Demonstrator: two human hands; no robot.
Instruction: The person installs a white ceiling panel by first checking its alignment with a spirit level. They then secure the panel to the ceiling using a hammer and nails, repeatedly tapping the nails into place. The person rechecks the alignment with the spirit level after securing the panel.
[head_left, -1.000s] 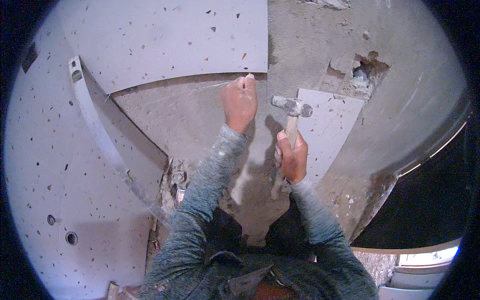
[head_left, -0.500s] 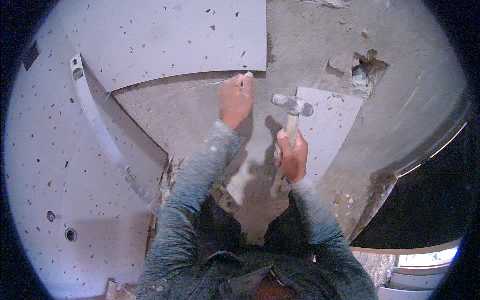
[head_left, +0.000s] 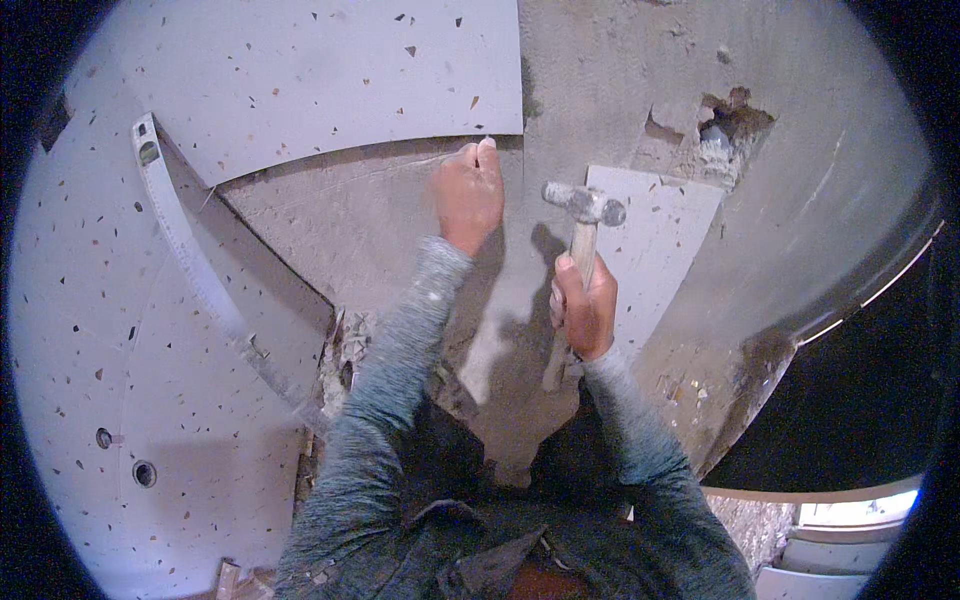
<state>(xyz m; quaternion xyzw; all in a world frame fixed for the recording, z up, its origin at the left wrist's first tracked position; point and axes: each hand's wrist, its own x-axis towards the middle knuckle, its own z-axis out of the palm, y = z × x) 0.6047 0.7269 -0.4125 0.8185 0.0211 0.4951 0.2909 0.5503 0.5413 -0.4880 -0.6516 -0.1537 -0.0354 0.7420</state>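
My right hand (head_left: 588,305) is wrapped round the wooden handle of a ball-peen hammer (head_left: 585,205). Its grey, dusty metal head points upward, away from my body. My left hand (head_left: 470,195) is closed in a pinch at the lower edge of a white speckled tile (head_left: 370,75). Between its fingertips I cannot make out what is held, if anything. Below that edge lies a strip of rough grey cement (head_left: 370,215). Beside the hammer is a cut piece of the same speckled tile (head_left: 655,245).
A long, pale spirit level (head_left: 190,245) lies along the left on a large speckled tile surface (head_left: 200,380) with two round holes. At upper right, a jagged hole (head_left: 735,125) breaks the cement. Rubble (head_left: 345,350) edges the left tile. A dark area (head_left: 840,400) borders the right.
The hammer head has turned slightly in my right hand. My left hand keeps its pinch at the tile edge. The surroundings have shifted a little left and up in view.
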